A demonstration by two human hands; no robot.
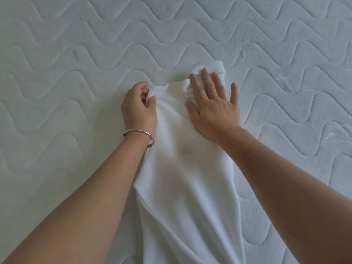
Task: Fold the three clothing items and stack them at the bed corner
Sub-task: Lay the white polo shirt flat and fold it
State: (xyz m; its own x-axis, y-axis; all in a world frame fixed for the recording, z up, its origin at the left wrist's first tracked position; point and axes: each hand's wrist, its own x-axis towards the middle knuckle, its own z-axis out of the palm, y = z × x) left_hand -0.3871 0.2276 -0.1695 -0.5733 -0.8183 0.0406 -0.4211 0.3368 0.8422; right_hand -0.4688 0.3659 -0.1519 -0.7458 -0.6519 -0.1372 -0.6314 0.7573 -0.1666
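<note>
A white garment (pixel 182 178) lies in a long strip on the mattress, running from the bottom of the view up to the middle. My left hand (pixel 140 107) pinches the cloth's upper left edge between curled fingers and thumb; a thin metal bangle sits on that wrist. My right hand (pixel 213 103) lies flat with spread, straight fingers on the garment's bunched upper right end, pressing it down. The other clothing items are not in view.
The pale quilted mattress (pixel 76 54) with wavy stitching fills the whole view on all sides of the garment. A small brownish mark (pixel 74 52) shows at the upper left. No bed edge or corner is visible.
</note>
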